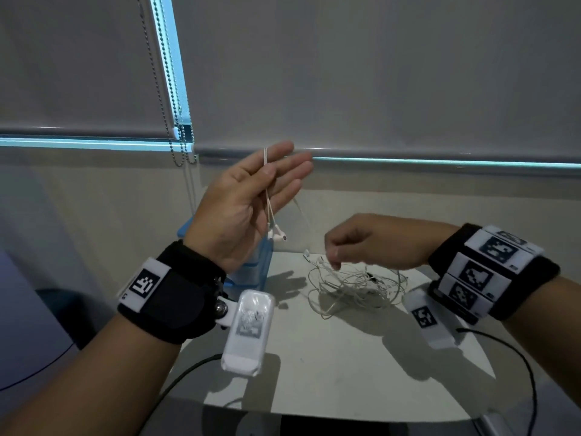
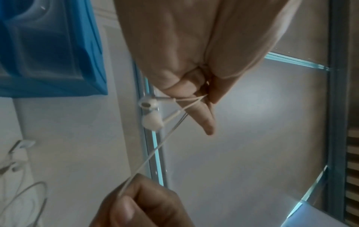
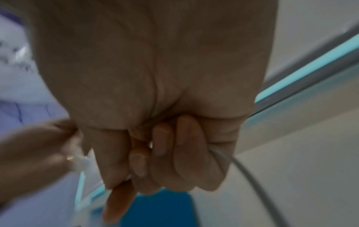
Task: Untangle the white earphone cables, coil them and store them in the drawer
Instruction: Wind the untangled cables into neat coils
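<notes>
My left hand (image 1: 267, 174) is raised above the table's back left, fingers stretched out, thumb pinching a white earphone cable (image 1: 268, 199) against them. Two earbuds (image 1: 278, 235) dangle below the palm; in the left wrist view the earbuds (image 2: 149, 113) hang beside the pinching fingers (image 2: 205, 121). One strand runs taut down to my right hand (image 1: 334, 254), which pinches it with curled fingers (image 3: 186, 153) just above the tangled pile of white cables (image 1: 355, 287) on the white table (image 1: 314, 357). The blue drawer unit (image 1: 251, 265) stands behind my left wrist, mostly hidden.
Roller blinds cover the window behind the table, with bead chains (image 1: 176, 121) hanging at the left. Black leads (image 1: 518, 357) trail from the wrist cameras over the table's front and right edges. A dark rounded seat (image 1: 53, 309) sits low on the left.
</notes>
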Tool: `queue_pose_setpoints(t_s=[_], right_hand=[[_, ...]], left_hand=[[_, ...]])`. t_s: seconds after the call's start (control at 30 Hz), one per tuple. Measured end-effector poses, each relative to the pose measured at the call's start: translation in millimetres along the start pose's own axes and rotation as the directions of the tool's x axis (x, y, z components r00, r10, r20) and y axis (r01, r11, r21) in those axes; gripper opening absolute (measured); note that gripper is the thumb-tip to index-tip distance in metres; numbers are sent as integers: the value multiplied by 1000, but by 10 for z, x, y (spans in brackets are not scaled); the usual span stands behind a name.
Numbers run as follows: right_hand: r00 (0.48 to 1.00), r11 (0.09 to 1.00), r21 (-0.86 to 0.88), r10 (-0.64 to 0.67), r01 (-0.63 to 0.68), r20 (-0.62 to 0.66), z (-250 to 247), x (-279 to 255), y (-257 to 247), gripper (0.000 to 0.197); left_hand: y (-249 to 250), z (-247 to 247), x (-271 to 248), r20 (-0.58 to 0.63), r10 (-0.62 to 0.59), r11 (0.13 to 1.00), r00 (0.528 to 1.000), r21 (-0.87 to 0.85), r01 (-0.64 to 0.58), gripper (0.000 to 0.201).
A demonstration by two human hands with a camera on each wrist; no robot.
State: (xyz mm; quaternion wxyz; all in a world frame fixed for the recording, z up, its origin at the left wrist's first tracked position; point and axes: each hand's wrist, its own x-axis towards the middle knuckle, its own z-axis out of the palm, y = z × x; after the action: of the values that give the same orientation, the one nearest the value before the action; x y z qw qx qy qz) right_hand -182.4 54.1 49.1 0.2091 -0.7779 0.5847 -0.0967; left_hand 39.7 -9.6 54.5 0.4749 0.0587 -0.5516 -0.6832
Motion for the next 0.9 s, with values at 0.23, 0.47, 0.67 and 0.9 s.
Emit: queue_pose_setpoints(t_s=[0.23, 0.47, 0.67, 0.9], right_hand=[[969, 935, 272, -245, 229, 27, -59, -205, -393, 27], [908, 911, 263, -214, 319, -360, -311, -15, -409, 30], [845, 922, 301, -50, 244, -532, -215, 227, -138, 37], [926, 932, 322, -32, 164, -377, 153, 209, 7, 40]], left_hand=[[-215, -90, 2, -106, 2, 972, 994, 235, 23, 40], [-281, 16, -66, 28, -65, 850, 998, 525, 41, 37], [-245, 41, -88, 22, -78, 864, 997, 501, 56, 43], [-175, 48, -67, -11, -27, 962, 1000, 272, 29, 32]])
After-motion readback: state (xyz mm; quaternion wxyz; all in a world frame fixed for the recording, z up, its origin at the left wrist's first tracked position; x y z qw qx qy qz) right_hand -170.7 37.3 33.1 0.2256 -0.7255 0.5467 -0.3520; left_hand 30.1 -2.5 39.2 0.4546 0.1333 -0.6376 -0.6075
